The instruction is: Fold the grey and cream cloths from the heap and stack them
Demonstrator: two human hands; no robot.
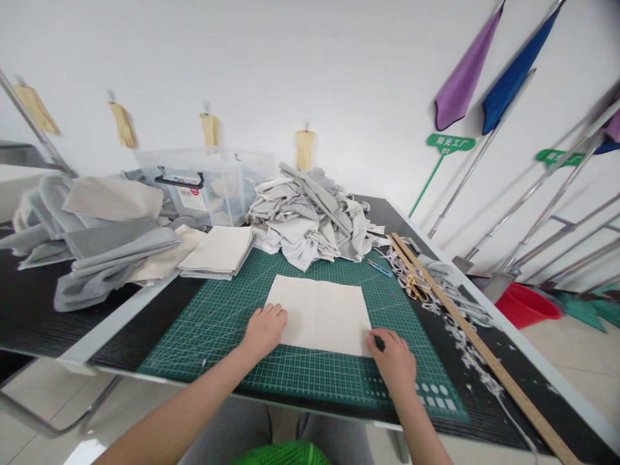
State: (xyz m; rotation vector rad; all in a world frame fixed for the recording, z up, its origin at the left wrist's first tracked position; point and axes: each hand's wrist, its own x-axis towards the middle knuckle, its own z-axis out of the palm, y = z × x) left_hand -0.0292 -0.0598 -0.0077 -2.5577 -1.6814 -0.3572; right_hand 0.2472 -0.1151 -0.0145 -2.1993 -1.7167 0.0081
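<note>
1. At the centre we see the cream cloth (317, 314), lying flat on the green cutting mat (203, 329), a faint crease down its middle
2. At its 9 o'clock edge we find the left hand (265, 328), resting palm down on the cloth, clamped on nothing
3. At 4 o'clock we note the right hand (394, 363), fingers closed on a small black object (379, 343), at the cloth's edge
4. At 10 o'clock we observe the folded stack (217, 250) and, beyond it, the grey fabric pile (113, 248)
5. At 12 o'clock we locate the fabric heap (310, 216); at 11, the clear bin (208, 203)
6. Towards 2 o'clock we mark the blue-handled tool (380, 268) and gold-handled scissors (414, 289); at 3, the wooden strip (465, 323) and, farther out, the red bucket (526, 306)
</note>
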